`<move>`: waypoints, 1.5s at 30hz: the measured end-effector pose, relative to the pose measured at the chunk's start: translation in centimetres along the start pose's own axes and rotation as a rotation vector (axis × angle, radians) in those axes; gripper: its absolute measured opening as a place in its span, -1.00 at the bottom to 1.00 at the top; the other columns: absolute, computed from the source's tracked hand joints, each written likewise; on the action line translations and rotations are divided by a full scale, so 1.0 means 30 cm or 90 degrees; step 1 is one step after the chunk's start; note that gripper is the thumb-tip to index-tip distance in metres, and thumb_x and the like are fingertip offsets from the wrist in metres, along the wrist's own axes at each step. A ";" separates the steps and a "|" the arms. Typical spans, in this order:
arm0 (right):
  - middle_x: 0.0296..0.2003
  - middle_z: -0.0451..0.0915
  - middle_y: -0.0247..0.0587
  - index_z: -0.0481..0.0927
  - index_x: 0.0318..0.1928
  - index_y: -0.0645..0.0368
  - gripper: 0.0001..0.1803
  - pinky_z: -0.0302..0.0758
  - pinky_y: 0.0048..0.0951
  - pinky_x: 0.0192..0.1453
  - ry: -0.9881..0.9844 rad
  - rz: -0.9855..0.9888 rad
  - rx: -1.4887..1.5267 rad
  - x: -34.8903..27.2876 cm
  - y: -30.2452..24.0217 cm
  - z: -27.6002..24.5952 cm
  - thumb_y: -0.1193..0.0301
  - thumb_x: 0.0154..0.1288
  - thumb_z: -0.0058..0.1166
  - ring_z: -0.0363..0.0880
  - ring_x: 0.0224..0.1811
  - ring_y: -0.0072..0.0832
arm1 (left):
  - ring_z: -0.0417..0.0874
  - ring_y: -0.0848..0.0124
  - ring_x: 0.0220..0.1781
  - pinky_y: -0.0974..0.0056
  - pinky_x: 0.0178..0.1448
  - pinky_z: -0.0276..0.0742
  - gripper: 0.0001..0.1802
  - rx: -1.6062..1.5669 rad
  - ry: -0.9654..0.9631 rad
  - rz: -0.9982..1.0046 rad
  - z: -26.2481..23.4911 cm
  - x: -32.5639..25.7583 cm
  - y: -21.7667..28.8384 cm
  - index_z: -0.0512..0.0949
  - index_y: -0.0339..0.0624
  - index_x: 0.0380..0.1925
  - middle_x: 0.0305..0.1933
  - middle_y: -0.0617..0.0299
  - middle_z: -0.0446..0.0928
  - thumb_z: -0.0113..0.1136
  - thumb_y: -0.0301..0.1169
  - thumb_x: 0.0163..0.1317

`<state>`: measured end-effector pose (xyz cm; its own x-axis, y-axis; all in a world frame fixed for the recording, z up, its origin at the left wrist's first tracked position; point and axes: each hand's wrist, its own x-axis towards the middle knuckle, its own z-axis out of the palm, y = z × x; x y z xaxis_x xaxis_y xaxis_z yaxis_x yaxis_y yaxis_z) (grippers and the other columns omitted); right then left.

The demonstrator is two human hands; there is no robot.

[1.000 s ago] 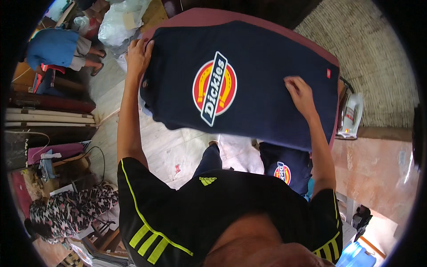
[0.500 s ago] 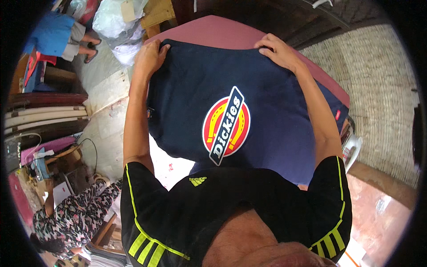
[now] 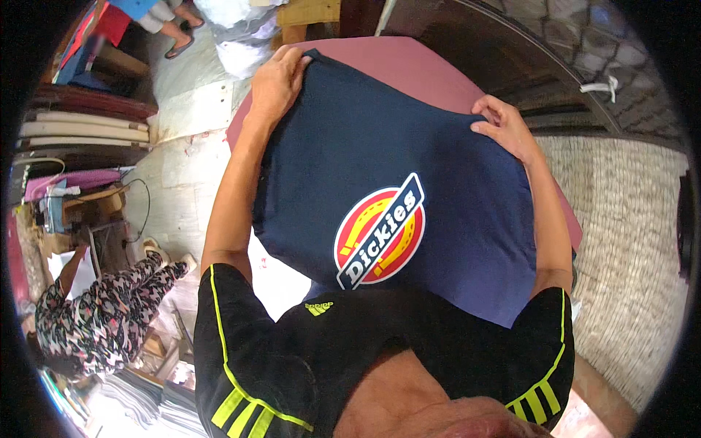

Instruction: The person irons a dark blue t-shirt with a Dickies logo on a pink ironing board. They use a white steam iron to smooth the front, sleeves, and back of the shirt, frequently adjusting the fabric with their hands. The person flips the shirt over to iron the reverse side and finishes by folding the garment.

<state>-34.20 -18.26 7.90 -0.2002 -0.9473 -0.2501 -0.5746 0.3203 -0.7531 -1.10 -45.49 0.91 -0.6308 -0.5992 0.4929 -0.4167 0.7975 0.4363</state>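
From my distant place I see that the navy garment lies closer to the person's body than one second ago, so that its red and yellow emblem appears to meet the black shirt. The left hand has its fingers bent closed on the far left corner. The right hand, which was over the cloth's right part, now pinches the far edge between thumb and curled fingers. I judge this gives control from two points, with more pink-red board bare beyond. Part of the near edge is hidden from me.
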 end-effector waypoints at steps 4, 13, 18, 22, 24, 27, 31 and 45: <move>-0.33 0.47 -0.54 0.54 -0.18 0.12 -0.73 0.37 -0.59 -0.06 -0.090 0.089 0.111 0.018 0.061 -0.046 0.48 0.12 0.34 0.40 -0.26 -0.74 | 0.65 -0.02 -0.22 -0.01 -0.18 0.55 -0.80 -0.021 -0.007 0.001 -0.018 0.004 0.002 0.61 -0.14 -0.22 -0.25 0.08 0.55 0.19 -0.25 0.38; -0.28 0.54 -0.49 0.57 -0.15 0.12 -0.83 0.45 -0.48 0.02 -0.136 -0.007 -0.017 0.014 0.035 -0.079 0.32 0.37 0.19 0.47 -0.15 -0.64 | 0.62 -0.07 -0.19 -0.04 -0.18 0.52 -0.84 -0.047 0.033 0.034 0.030 -0.002 -0.020 0.58 -0.14 -0.20 -0.22 -0.04 0.54 0.18 -0.30 0.37; -0.22 0.62 -0.40 0.59 -0.09 0.19 -0.80 0.47 -0.43 0.09 -0.213 -0.098 0.040 0.080 0.052 -0.088 0.33 0.41 0.14 0.53 -0.09 -0.57 | 0.62 -0.06 -0.25 -0.03 -0.24 0.51 -0.86 -0.023 0.053 0.024 0.005 -0.033 -0.028 0.58 -0.16 -0.17 -0.25 0.00 0.54 0.20 -0.38 0.33; -0.28 0.67 -0.42 0.69 -0.18 0.25 -0.87 0.51 -0.55 -0.01 -0.141 -0.007 0.131 0.072 0.081 -0.090 0.55 0.24 0.28 0.58 -0.20 -0.68 | 0.62 -0.03 -0.24 0.00 -0.20 0.53 -0.78 0.006 0.029 0.031 -0.023 -0.021 0.004 0.54 -0.20 -0.23 -0.27 0.02 0.51 0.28 -0.29 0.28; -0.30 0.69 -0.39 0.70 -0.21 0.25 -0.87 0.53 -0.56 -0.05 -0.107 0.016 0.120 0.047 0.077 -0.078 0.58 0.20 0.30 0.61 -0.24 -0.66 | 0.62 -0.02 -0.22 0.01 -0.18 0.53 -0.69 0.070 0.041 -0.006 -0.054 -0.030 0.057 0.52 -0.23 -0.24 -0.26 0.01 0.52 0.32 -0.22 0.25; -0.33 0.69 -0.37 0.70 -0.22 0.25 -0.84 0.56 -0.51 -0.08 -0.035 0.034 0.135 0.010 0.071 -0.044 0.61 0.15 0.32 0.62 -0.25 -0.64 | 0.62 -0.01 -0.19 0.01 -0.15 0.53 -0.60 0.118 0.038 -0.046 -0.062 -0.088 0.086 0.48 -0.26 -0.26 -0.26 -0.01 0.53 0.37 -0.16 0.20; -0.33 0.68 -0.36 0.69 -0.26 0.25 -0.85 0.56 -0.51 -0.13 0.025 0.022 0.051 -0.006 0.006 -0.017 0.58 0.13 0.35 0.61 -0.28 -0.65 | 0.62 -0.02 -0.20 -0.01 -0.16 0.52 -0.69 0.062 0.013 -0.065 -0.038 -0.133 0.002 0.47 -0.24 -0.26 -0.28 -0.01 0.54 0.31 -0.24 0.26; -0.33 0.67 -0.34 0.70 -0.29 0.21 -0.79 0.56 -0.50 -0.11 0.093 0.017 -0.025 -0.009 0.015 -0.002 0.52 0.03 0.44 0.61 -0.26 -0.60 | 0.63 -0.01 -0.25 -0.05 -0.18 0.46 -0.69 0.114 0.003 -0.039 0.047 -0.007 0.042 0.43 -0.20 -0.27 -0.39 -0.01 0.58 0.20 -0.17 0.35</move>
<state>-34.44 -17.87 7.65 -0.3281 -0.9279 -0.1768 -0.5972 0.3488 -0.7223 -2.39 -44.27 0.29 -0.5976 -0.6474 0.4730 -0.5650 0.7586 0.3244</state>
